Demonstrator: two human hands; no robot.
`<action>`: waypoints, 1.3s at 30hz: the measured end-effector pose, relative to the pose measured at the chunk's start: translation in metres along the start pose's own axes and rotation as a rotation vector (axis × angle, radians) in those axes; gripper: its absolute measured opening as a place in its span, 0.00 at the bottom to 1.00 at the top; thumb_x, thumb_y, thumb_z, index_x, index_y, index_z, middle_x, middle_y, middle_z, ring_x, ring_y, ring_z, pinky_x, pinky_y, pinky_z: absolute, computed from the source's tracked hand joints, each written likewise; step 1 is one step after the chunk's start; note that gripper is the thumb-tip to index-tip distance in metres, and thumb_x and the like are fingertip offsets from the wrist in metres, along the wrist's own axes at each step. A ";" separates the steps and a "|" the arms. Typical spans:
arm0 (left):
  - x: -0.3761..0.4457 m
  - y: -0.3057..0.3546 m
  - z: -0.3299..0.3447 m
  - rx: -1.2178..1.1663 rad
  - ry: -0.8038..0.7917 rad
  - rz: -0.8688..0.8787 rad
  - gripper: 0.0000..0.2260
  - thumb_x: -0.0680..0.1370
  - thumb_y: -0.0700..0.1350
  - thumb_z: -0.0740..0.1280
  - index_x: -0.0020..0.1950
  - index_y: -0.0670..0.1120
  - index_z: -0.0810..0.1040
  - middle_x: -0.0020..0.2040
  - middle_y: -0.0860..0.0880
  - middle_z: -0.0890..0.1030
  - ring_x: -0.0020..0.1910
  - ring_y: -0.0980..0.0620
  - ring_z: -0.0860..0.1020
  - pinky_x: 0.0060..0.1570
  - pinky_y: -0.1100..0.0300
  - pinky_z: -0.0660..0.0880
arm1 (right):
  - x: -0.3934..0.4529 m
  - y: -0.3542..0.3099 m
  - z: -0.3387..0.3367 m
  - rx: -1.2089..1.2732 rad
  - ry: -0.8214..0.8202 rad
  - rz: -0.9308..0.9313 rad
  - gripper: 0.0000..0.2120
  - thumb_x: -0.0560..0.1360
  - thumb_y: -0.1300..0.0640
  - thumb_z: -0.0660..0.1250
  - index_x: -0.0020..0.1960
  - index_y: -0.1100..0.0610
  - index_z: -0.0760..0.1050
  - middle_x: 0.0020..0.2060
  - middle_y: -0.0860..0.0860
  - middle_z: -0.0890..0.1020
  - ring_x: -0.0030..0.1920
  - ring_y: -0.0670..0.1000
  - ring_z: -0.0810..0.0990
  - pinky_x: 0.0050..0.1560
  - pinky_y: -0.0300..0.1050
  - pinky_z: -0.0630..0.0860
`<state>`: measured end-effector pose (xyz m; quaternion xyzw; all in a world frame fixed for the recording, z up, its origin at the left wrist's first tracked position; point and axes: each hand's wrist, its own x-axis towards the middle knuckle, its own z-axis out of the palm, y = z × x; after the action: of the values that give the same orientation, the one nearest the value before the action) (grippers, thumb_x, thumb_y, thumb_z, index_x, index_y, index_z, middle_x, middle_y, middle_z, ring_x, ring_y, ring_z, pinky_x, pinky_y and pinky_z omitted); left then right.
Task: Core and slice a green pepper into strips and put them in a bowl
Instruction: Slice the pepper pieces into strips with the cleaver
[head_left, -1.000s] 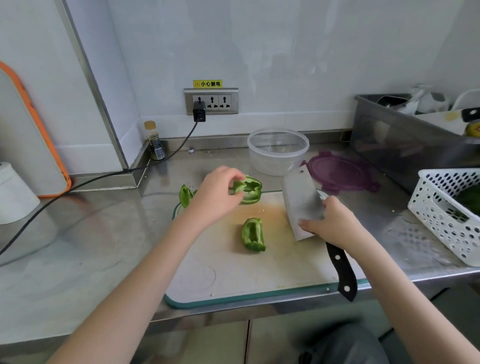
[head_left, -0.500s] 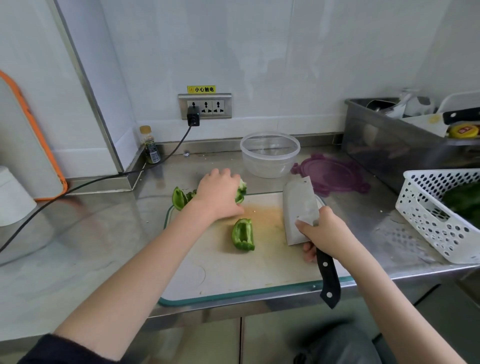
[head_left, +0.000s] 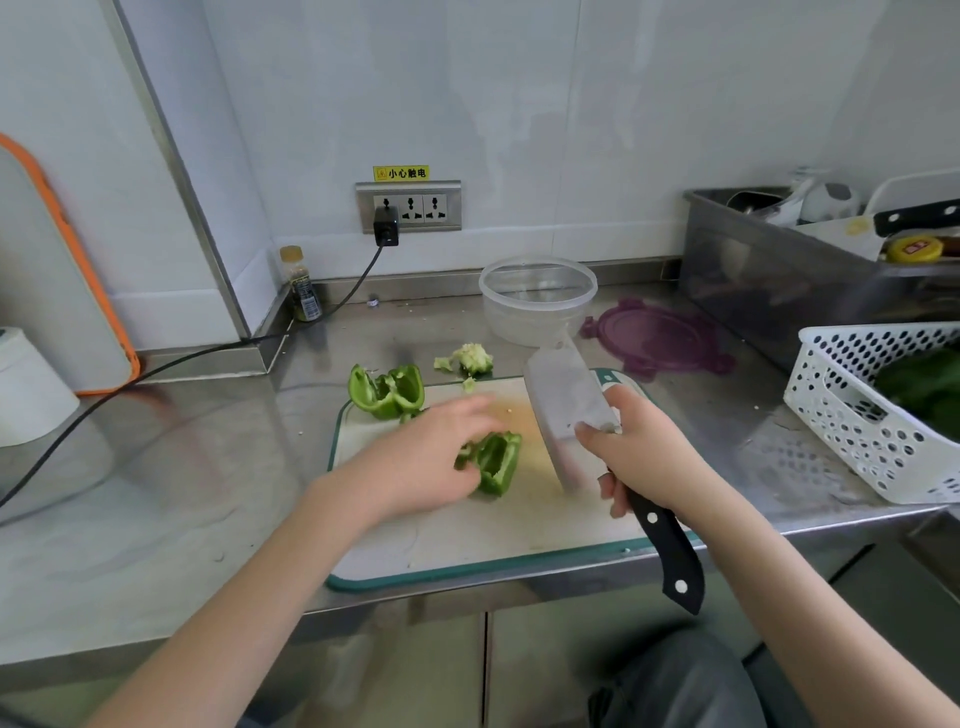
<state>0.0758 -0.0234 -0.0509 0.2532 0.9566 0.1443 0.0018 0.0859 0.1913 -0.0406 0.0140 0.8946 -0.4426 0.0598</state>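
On the white cutting board (head_left: 467, 530) lies a green pepper piece (head_left: 498, 462), cut side up. My left hand (head_left: 415, 462) reaches over it, motion-blurred, fingers stretched out and touching its left side. A larger opened pepper piece (head_left: 387, 392) sits at the board's far left corner. The pale seed core (head_left: 470, 358) lies on the counter just behind the board. My right hand (head_left: 639, 452) grips the cleaver (head_left: 566, 410) where blade meets black handle, with the blade standing on the board right of the pepper piece. The clear plastic bowl (head_left: 537, 299) stands behind, with nothing in it.
A purple lid (head_left: 660, 338) lies right of the bowl. At the right stand a white perforated basket (head_left: 852, 415) with green vegetables and a steel tub (head_left: 769, 270) of utensils. A small bottle (head_left: 301, 286), a black power cable (head_left: 171, 358) and an orange-rimmed board (head_left: 57, 270) are at the left.
My left hand let go of the core behind the board and drew back to the pepper piece in the middle. The larger piece now lies uncovered. The cleaver barely moved.
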 end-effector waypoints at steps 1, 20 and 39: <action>-0.002 -0.001 0.002 -0.046 -0.066 0.026 0.28 0.75 0.43 0.65 0.74 0.55 0.62 0.76 0.58 0.55 0.74 0.57 0.56 0.72 0.61 0.56 | -0.001 -0.001 -0.002 -0.023 -0.011 -0.002 0.19 0.79 0.55 0.60 0.68 0.57 0.61 0.18 0.50 0.75 0.19 0.52 0.75 0.20 0.38 0.71; 0.018 0.018 0.046 -0.007 0.324 0.060 0.23 0.68 0.65 0.65 0.53 0.49 0.71 0.53 0.55 0.71 0.46 0.55 0.73 0.41 0.59 0.70 | 0.001 -0.020 -0.010 -0.320 -0.052 -0.069 0.15 0.79 0.57 0.57 0.64 0.59 0.62 0.31 0.56 0.75 0.14 0.47 0.71 0.19 0.41 0.74; 0.007 0.016 0.047 -0.140 0.339 0.010 0.24 0.66 0.61 0.67 0.58 0.50 0.78 0.54 0.54 0.81 0.53 0.54 0.79 0.53 0.57 0.76 | -0.005 -0.019 0.000 -0.487 -0.057 -0.136 0.07 0.80 0.55 0.58 0.48 0.56 0.61 0.38 0.54 0.73 0.20 0.52 0.76 0.22 0.48 0.77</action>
<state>0.0809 0.0067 -0.0914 0.2294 0.9295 0.2513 -0.1425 0.0890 0.1794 -0.0251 -0.0734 0.9717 -0.2174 0.0565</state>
